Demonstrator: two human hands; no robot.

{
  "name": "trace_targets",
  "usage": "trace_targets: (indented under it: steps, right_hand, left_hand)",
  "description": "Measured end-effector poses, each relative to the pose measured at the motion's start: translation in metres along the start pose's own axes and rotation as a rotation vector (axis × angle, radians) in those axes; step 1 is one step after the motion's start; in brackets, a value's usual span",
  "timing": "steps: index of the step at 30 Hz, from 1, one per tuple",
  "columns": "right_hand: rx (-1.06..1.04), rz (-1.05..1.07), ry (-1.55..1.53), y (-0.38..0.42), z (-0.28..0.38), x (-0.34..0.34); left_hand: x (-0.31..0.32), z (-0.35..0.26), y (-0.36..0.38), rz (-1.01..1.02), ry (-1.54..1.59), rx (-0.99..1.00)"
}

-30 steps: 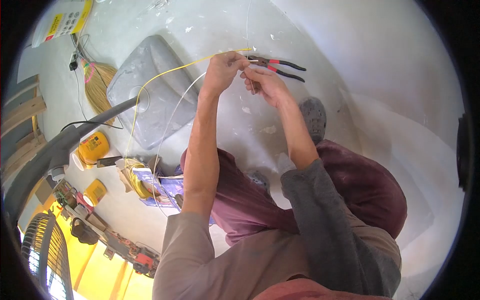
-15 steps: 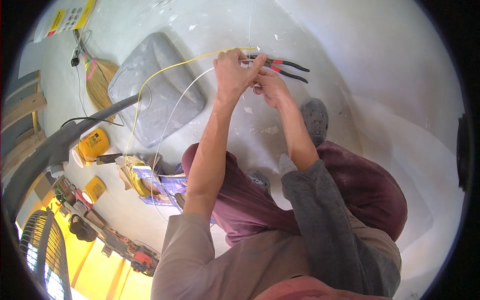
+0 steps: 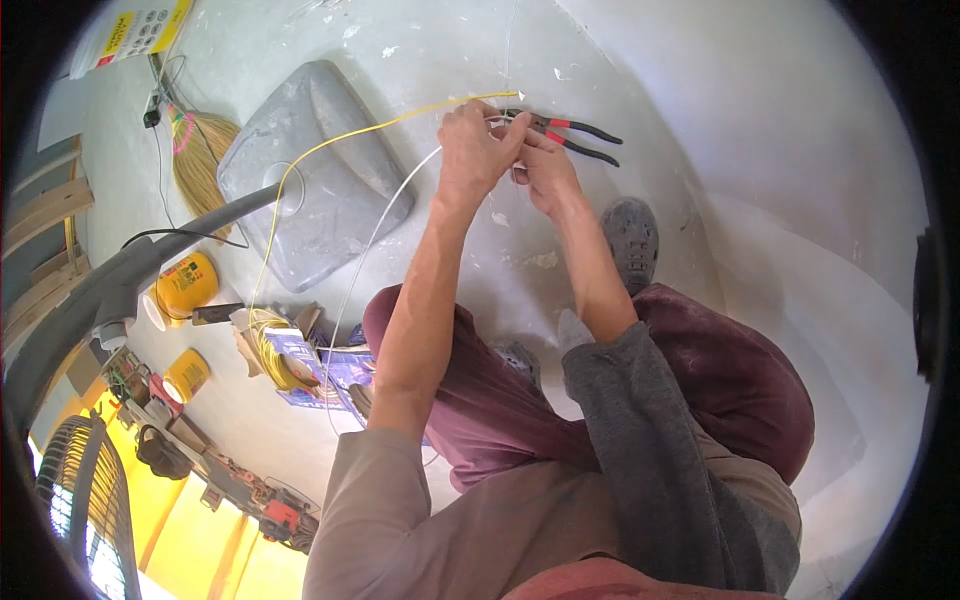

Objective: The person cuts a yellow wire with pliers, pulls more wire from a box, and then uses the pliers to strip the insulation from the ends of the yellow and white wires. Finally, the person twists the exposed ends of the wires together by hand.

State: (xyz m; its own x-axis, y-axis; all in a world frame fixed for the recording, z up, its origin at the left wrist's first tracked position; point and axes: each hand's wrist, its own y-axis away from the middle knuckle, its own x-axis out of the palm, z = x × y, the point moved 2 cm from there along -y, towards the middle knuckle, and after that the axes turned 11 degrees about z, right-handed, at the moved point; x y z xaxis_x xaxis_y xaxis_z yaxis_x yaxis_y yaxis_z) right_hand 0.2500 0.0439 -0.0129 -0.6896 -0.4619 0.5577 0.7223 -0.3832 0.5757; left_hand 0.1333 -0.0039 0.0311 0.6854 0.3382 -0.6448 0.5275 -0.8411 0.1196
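My left hand (image 3: 474,152) is closed around a white wire (image 3: 385,213), which bends in a small curve past its fingertips. Close against it, my right hand (image 3: 548,174) has its fingers curled, pinching near the same white wire; its fingertips are partly hidden. A yellow wire (image 3: 390,122) passes just beyond my left hand and ends on the floor near a small white scrap. Pliers (image 3: 580,142) with black and red handles lie on the floor right behind my fingers, their jaws partly covered.
A grey plastic base (image 3: 320,190) carries a dark pole (image 3: 215,215). A straw broom (image 3: 200,155), yellow tubs (image 3: 187,285) and a coil of yellow wire (image 3: 275,355) on blue packaging sit to the left. A fan (image 3: 85,490) stands lower left. A pale wall (image 3: 800,150) curves along the right.
Both hands have shifted slightly right, still together. The white wire now makes a more visible bend by the fingertips, and its long run has shifted a little right.
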Motion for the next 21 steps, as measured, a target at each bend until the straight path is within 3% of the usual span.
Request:
trace_targets:
  steps: [2,8,21]
  right_hand:
    - [-0.01,-0.001,-0.003,-0.001,-0.001,0.0]
    - [-0.066,-0.035,0.004,-0.003,-0.002,-0.002]
    - [-0.163,-0.161,0.014,-0.01,-0.014,0.004]
  left_hand:
    - [0.002,-0.001,0.003,0.08,0.148,-0.121]
    - [0.011,0.001,0.009,-0.006,0.025,0.023]
    - [0.012,-0.003,0.013,-0.039,-0.02,-0.015]
